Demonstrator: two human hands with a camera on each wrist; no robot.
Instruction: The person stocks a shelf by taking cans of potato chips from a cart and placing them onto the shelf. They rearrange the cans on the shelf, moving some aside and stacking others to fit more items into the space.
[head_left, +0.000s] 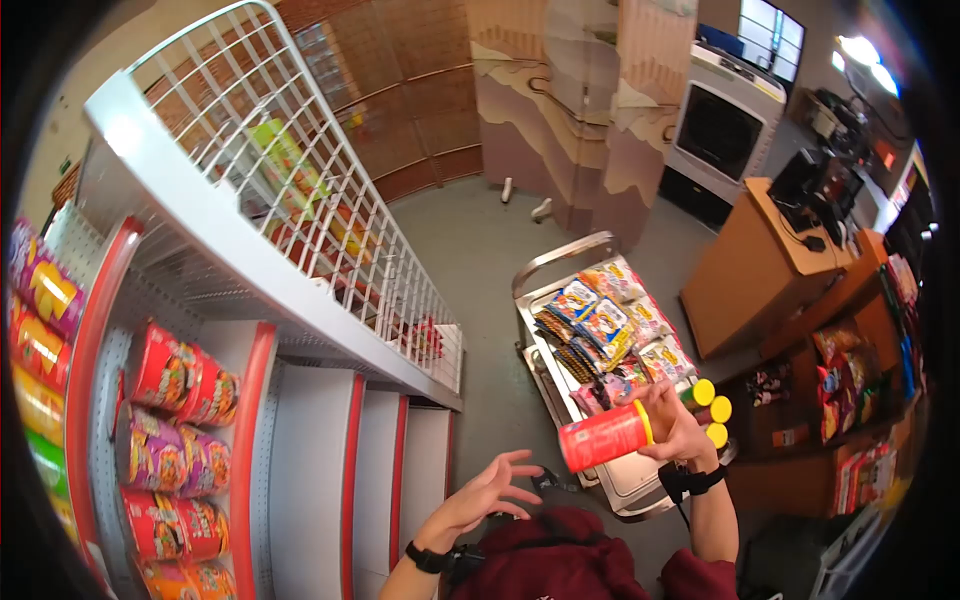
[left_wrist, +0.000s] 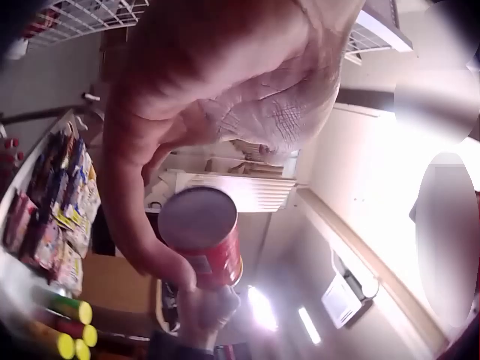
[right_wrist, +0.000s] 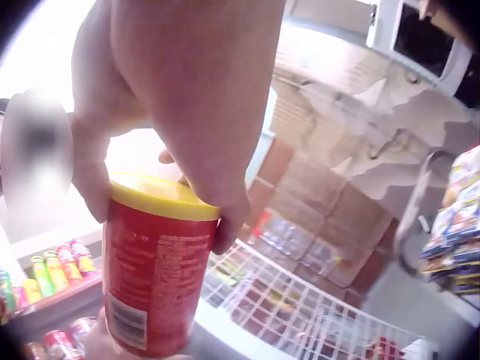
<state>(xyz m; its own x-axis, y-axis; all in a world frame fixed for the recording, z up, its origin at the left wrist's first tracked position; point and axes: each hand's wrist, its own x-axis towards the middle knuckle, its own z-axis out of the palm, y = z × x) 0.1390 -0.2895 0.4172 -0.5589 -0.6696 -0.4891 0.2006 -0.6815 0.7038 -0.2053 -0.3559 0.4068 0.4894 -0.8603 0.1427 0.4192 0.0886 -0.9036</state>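
Observation:
A red canister (head_left: 604,437) with a yellow lid lies tilted in the right hand (head_left: 676,428), whose fingers grip it around the lid end; in the right wrist view the fingers of the right hand (right_wrist: 180,97) hold the canister (right_wrist: 157,277) by its lid. To its left, the left hand (head_left: 484,494) has its fingers spread and apart from the canister in the head view. In the left wrist view the left hand (left_wrist: 217,82) is close to the camera, with the canister's base (left_wrist: 199,217) beyond it.
A metal cart (head_left: 533,378) carries snack packets (head_left: 607,325) and several yellow-lidded canisters (head_left: 704,391). At left, shelves with red edges (head_left: 350,460) hold noodle packs (head_left: 185,375), beside a white wire rack (head_left: 350,190). Wooden desk (head_left: 735,270) at right.

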